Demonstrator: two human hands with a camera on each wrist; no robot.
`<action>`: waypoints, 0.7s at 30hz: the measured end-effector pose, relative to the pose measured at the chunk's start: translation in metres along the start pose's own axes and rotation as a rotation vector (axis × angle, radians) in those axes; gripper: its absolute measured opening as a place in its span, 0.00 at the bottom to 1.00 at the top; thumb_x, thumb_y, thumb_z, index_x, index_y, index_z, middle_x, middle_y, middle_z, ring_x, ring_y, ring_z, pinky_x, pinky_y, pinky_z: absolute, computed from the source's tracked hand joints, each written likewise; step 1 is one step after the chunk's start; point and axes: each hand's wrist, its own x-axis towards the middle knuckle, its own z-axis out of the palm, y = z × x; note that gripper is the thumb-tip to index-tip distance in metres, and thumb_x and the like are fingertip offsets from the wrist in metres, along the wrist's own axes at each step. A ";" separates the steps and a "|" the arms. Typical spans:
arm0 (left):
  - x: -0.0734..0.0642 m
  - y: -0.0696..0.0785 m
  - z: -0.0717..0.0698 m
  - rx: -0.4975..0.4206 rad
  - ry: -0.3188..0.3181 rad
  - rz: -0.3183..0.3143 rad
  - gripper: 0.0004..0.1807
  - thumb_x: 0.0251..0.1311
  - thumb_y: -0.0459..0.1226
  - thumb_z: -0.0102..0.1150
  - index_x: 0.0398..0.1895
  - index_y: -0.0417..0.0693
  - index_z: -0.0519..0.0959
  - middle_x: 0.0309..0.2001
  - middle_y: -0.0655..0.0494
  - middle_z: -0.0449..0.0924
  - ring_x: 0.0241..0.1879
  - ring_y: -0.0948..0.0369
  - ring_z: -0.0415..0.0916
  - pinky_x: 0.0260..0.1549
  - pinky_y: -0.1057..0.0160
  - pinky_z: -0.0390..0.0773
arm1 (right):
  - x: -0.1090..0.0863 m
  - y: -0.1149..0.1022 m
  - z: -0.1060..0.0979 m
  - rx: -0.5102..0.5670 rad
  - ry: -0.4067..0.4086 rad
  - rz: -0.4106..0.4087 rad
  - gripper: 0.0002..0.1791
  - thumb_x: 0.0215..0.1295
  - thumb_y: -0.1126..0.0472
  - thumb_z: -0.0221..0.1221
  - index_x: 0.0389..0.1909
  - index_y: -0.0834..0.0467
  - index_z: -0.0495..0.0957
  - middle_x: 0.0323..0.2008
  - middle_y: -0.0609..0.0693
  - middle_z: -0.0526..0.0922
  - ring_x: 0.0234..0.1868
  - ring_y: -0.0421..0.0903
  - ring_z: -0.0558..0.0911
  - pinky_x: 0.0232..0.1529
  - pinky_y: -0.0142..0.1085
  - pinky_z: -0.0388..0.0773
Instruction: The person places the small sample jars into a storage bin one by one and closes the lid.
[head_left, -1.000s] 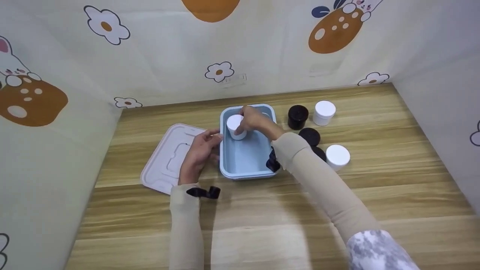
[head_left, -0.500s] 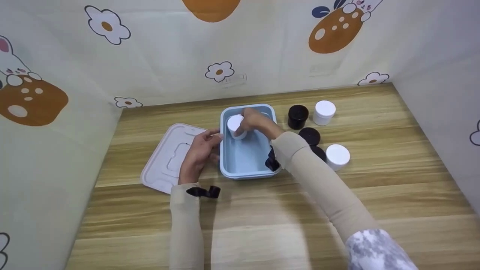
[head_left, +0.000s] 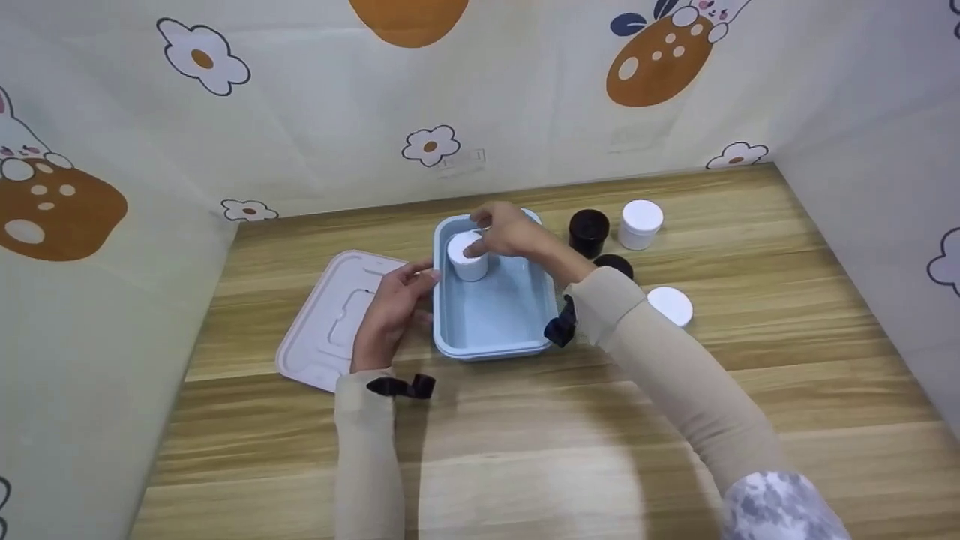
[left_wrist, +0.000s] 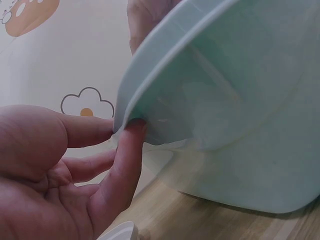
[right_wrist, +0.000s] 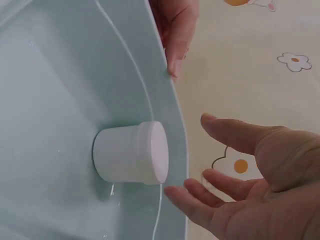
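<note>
A white lidded jar (right_wrist: 125,152) stands upright in the back left corner of the light blue plastic bin (head_left: 495,349). Just above it, my right hand (head_left: 510,229) has its fingers spread, and the right wrist view shows a gap between them and the jar's lid. My left hand (head_left: 391,307) is at the bin's left side. In the left wrist view, its thumb and a finger (left_wrist: 129,160) pinch the bin's rim (left_wrist: 150,75).
A pale lid (head_left: 330,322) lies left of the bin, partly behind my left hand. To the right stand a black jar (head_left: 589,231), a white jar (head_left: 640,223), another black jar (head_left: 615,265) and another white jar (head_left: 671,305). My right sleeve partly covers these last two.
My right hand has let go of the white jar and lifted up and back from it, its fingers spreading. The jar stays in the corner. My left hand keeps its place on the rim.
</note>
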 end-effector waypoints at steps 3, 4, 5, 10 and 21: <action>0.001 -0.001 0.000 0.001 0.008 0.006 0.24 0.72 0.40 0.55 0.69 0.46 0.70 0.59 0.37 0.80 0.49 0.50 0.84 0.26 0.62 0.85 | -0.009 0.004 -0.002 0.077 0.019 -0.075 0.34 0.60 0.61 0.70 0.67 0.61 0.72 0.65 0.58 0.76 0.66 0.54 0.76 0.68 0.44 0.73; 0.001 -0.001 0.000 0.007 0.009 0.007 0.24 0.72 0.40 0.55 0.69 0.45 0.70 0.59 0.36 0.79 0.47 0.51 0.85 0.24 0.62 0.84 | -0.012 0.005 -0.003 0.104 0.024 -0.093 0.33 0.60 0.61 0.70 0.66 0.61 0.72 0.65 0.59 0.76 0.65 0.54 0.76 0.67 0.44 0.74; 0.001 -0.001 0.000 0.012 0.012 0.007 0.24 0.72 0.40 0.55 0.69 0.45 0.70 0.59 0.36 0.79 0.46 0.52 0.85 0.23 0.63 0.84 | -0.016 0.007 -0.004 0.135 0.026 -0.110 0.32 0.60 0.62 0.69 0.66 0.61 0.73 0.64 0.59 0.76 0.65 0.54 0.77 0.67 0.44 0.75; 0.001 -0.001 -0.001 0.038 0.018 0.001 0.24 0.72 0.41 0.54 0.69 0.47 0.70 0.59 0.39 0.80 0.48 0.53 0.83 0.24 0.63 0.84 | -0.034 0.012 -0.011 0.238 0.048 -0.161 0.26 0.62 0.63 0.68 0.62 0.58 0.76 0.62 0.57 0.79 0.64 0.53 0.78 0.66 0.44 0.76; 0.001 0.000 -0.002 0.062 0.011 -0.018 0.26 0.72 0.44 0.55 0.70 0.49 0.69 0.60 0.40 0.79 0.46 0.57 0.82 0.26 0.63 0.84 | -0.069 0.035 -0.031 0.245 0.116 -0.276 0.23 0.62 0.62 0.68 0.58 0.59 0.79 0.60 0.56 0.81 0.63 0.51 0.78 0.64 0.45 0.77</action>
